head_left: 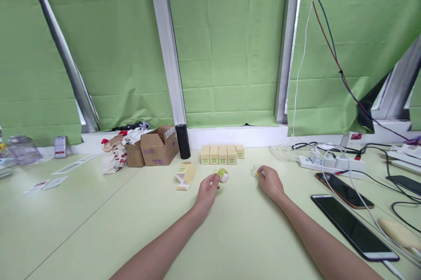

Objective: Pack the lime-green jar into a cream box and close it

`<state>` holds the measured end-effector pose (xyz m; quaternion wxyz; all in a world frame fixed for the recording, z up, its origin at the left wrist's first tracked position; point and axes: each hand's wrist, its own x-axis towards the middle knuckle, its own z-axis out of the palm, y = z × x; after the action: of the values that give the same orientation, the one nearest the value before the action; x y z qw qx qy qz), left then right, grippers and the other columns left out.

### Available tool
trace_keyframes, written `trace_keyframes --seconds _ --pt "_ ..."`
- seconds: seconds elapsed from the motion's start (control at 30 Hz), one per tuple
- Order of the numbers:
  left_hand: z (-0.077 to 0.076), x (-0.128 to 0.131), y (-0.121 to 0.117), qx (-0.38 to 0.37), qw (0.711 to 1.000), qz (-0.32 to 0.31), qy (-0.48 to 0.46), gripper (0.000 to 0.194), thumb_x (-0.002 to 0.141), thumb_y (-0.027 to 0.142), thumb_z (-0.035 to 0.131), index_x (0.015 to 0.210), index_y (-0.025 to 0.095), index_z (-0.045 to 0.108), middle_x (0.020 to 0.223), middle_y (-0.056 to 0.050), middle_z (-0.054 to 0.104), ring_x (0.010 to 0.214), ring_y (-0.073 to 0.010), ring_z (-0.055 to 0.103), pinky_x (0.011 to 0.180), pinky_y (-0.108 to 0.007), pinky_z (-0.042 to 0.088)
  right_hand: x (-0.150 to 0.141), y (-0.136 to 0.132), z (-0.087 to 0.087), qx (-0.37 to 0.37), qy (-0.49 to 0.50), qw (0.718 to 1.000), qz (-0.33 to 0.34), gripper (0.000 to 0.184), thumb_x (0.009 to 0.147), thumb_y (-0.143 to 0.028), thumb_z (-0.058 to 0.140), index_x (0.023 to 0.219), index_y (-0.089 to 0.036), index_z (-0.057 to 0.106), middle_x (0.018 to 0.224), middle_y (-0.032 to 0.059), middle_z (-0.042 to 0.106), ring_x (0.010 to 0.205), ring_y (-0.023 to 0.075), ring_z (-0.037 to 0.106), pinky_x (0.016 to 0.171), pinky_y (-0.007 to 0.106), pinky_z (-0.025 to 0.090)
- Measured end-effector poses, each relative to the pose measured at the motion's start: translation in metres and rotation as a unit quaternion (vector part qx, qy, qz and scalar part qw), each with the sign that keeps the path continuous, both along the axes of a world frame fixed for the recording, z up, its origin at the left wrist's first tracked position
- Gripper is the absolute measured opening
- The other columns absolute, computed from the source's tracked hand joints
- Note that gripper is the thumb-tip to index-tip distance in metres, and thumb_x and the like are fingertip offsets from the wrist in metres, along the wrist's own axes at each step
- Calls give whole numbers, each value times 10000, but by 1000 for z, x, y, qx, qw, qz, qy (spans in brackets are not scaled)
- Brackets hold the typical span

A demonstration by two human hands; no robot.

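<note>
My left hand point(208, 188) is closed around a small green-and-white jar point(222, 175), held just above the pale green table point(98, 227). My right hand point(269, 180) rests on the table with its fingers pinched on a small whitish piece point(257, 170), too small to name. Behind both hands stands a row of several small cream boxes with green labels point(222, 154). An opened cream box point(186, 175) lies on its side to the left of my left hand.
Two brown cardboard boxes point(154, 147) and a black cylinder point(183, 141) stand at the back left by a printed bag point(113, 152). A power strip with cables point(332, 162), two phones point(353, 226) and a cream object point(397, 232) fill the right side.
</note>
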<state>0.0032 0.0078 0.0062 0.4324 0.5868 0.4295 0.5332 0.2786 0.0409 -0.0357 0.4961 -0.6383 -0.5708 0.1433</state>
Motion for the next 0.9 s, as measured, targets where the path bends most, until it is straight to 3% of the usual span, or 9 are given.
trace_keyframes --seconds 0.1,0.2,0.37,0.43,0.5,0.6,0.73,0.9 --pt "3 0 -3 -9 1000 -2 -2 679 763 786 617 991 160 747 1067 -112 735 914 -229 624 854 -350 508 -11 -4 7 15 53 998 42 79 829 -301 570 818 -242 621 899 71 669 988 295 592 963 476 432" --pt "4 0 -3 -5 1000 2 -5 683 767 793 610 971 157 754 1071 -120 741 916 -232 623 848 -349 504 -26 -8 15 45 124 987 97 178 836 -419 578 866 -246 608 1010 71 687 1036 278 619 984 464 460" --pt "-3 -1 5 -1 999 28 -23 707 737 802 636 963 143 755 1054 -137 751 956 -256 632 818 -343 499 -53 -27 27 52 267 943 189 362 847 -504 603 1119 -274 539 1113 84 717 1006 268 713 857 457 553" --pt "-6 -1 8 -3 999 37 -33 720 732 803 641 989 140 753 1089 -144 749 980 -264 634 815 -343 501 -63 -38 32 12 452 844 287 473 758 -392 764 1156 -283 533 1092 77 736 1001 289 728 856 471 545" --pt "-8 -2 9 -3 998 45 -40 729 737 796 642 1033 138 747 1129 -148 742 992 -264 635 820 -346 503 -70 -48 37 -23 544 771 332 497 743 -326 810 1165 -276 552 1066 82 758 930 268 735 797 431 538" --pt "-8 -1 8 5 998 43 -42 716 761 785 629 1048 139 743 1124 -142 743 991 -260 634 819 -343 502 -77 -58 42 -38 594 719 359 462 765 -267 807 1171 -253 586 1053 98 776 866 224 720 745 375 516" --pt "-6 -1 7 13 998 41 -38 688 773 778 620 1003 143 746 1071 -132 750 971 -260 636 803 -339 501 -80 -61 46 -38 605 702 373 398 792 -286 795 1147 -226 625 1060 126 780 894 228 715 764 370 511" --pt "-6 -2 7 13 998 47 -37 673 777 772 619 1001 150 744 1082 -128 746 965 -257 635 811 -341 500 -77 -63 50 -40 599 714 361 409 766 -320 827 1117 -218 643 1022 101 770 869 216 703 729 354 527"
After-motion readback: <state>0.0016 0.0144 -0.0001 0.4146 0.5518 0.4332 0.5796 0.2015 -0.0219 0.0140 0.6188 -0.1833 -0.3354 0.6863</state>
